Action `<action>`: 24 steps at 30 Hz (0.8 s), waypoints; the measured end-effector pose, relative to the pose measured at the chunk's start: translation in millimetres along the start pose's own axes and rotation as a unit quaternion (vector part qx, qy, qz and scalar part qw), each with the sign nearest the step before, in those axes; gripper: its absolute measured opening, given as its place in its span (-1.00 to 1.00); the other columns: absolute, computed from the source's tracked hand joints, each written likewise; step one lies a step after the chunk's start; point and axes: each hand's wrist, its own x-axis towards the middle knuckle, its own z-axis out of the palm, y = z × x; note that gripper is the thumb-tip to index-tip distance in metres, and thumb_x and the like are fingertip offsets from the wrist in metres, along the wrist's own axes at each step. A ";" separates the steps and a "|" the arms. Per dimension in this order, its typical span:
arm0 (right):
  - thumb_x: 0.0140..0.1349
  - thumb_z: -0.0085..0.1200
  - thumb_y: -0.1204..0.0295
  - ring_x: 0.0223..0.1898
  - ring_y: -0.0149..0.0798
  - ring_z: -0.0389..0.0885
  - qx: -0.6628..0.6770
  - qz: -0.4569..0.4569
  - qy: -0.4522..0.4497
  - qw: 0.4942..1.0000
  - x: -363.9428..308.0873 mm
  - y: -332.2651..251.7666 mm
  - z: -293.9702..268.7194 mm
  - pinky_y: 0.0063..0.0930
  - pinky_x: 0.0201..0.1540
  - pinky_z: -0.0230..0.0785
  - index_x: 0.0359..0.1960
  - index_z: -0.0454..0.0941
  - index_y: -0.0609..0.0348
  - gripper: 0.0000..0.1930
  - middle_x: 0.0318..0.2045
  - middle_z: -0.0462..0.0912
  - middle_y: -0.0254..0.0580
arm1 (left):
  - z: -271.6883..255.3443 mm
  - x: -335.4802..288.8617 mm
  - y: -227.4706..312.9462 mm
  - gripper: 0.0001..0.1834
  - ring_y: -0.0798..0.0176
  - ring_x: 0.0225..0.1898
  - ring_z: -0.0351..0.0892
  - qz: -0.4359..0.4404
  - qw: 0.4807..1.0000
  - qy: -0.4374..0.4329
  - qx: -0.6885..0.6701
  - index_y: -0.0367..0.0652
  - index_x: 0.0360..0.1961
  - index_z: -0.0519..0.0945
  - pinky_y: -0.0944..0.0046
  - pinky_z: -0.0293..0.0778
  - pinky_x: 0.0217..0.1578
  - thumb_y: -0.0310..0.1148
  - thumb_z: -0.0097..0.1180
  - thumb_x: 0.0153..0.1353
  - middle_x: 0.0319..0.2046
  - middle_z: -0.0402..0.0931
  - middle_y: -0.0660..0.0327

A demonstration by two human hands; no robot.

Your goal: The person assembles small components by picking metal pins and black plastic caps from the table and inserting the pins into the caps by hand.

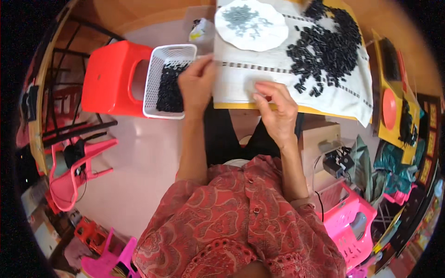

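My left hand is beside the right rim of a white plastic basket, at the table's left edge. Its fingers are curled together and slightly blurred; anything between them is too small to make out. Small black pieces fill much of the basket. Over the near edge of the white cloth hangs my right hand, thumb and forefinger bent toward each other in a loose pinch. What they hold, if anything, does not show. A large heap of short black tubes covers the cloth's right side.
A white scalloped plate with small grey-green pieces is on the far left of the cloth. Beside the basket is a red plastic stool. Pink chairs stand at lower left, a pink plastic seat at lower right.
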 end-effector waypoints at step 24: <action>0.12 0.15 0.57 -0.49 -0.19 0.61 -0.158 0.097 0.155 0.970 -17.6 58.6 -86.4 -0.43 -0.40 0.44 -0.33 0.62 0.30 -0.91 -0.43 0.63 -0.04 | -59.3 28.9 -73.6 -0.66 -0.05 -0.32 0.63 0.017 0.892 0.112 0.438 -0.27 -0.23 0.68 0.07 0.50 -0.26 -0.20 0.14 0.13 -0.35 0.63 -0.05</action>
